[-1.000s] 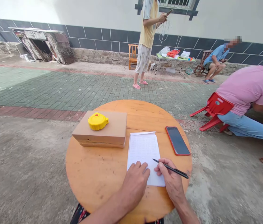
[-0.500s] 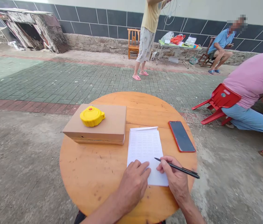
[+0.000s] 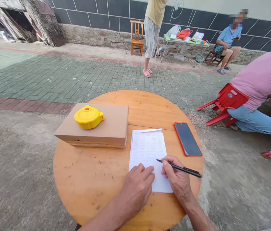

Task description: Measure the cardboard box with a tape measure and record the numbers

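My right hand [image 3: 176,179] grips a black pen [image 3: 179,168] whose tip points left over a white sheet of paper [image 3: 148,149]. My left hand [image 3: 136,187] lies on the sheet's lower left corner, fingers loosely curled and pressing it down. The paper rests on a round wooden table [image 3: 89,179]. A red-cased phone [image 3: 187,139] lies face up just right of the sheet. To the left, a yellow tape measure [image 3: 88,116] sits on top of a flat cardboard box [image 3: 111,126].
A person in a pink shirt sits on a red plastic chair [image 3: 224,102] at the right. Farther off, a person stands by a wooden chair [image 3: 136,41], and another sits beside a small green table [image 3: 185,40]. Brick paving and concrete surround the table.
The view has tilted downward and the table sits a little lower left in it. Both hands stay on the paper; the pen tip has shifted slightly.
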Available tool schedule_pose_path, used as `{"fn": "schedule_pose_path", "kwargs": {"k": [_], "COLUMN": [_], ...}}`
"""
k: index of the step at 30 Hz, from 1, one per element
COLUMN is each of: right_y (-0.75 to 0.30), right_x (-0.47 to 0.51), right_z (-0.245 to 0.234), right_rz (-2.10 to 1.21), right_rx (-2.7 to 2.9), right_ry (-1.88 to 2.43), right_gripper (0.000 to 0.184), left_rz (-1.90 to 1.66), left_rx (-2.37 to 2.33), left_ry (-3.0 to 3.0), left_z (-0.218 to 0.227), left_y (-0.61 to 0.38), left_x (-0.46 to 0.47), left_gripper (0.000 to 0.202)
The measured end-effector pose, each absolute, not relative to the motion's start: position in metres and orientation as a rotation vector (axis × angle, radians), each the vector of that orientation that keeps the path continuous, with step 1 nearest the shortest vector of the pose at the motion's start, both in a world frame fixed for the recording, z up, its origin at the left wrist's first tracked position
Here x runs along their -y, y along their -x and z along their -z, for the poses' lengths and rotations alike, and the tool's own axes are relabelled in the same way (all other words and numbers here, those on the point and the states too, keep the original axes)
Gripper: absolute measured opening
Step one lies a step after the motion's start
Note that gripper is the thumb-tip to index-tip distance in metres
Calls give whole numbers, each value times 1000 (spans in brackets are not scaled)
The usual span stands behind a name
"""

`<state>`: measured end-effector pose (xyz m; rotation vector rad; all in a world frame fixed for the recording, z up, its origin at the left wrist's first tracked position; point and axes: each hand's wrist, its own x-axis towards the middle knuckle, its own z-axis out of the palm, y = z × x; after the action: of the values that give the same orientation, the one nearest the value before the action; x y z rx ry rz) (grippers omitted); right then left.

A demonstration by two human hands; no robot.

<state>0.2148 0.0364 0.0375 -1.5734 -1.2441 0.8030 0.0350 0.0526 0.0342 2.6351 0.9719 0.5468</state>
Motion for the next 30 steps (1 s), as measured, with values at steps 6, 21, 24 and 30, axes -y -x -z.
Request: {"fn": "schedule_pose_path", "kwargs": {"k": [6, 21, 24, 30], "right_y": [-209, -206, -205, -205], "right_x": [-39, -41, -41, -42], "right_z": [-38, -41, -42, -44], "right_rz": [-725, -578, -566, -552], "right_rx": [1403, 1526, 1539, 1542], "right_ry": [1617, 1600, 1597, 1586], "right_gripper": [24, 20, 20, 18], "left_rz": [-529, -582, -582, -601], "left_rx": [-978, -982, -986, -998], "left_ry": [-2631, -2693, -2701, -2702], "left_z": [-34, -35, -35, -36], "left_y": [-36, -37, -37, -38], "left_x": [-53, -54, -55, -54], "left_gripper": [22, 22, 22, 21]}}
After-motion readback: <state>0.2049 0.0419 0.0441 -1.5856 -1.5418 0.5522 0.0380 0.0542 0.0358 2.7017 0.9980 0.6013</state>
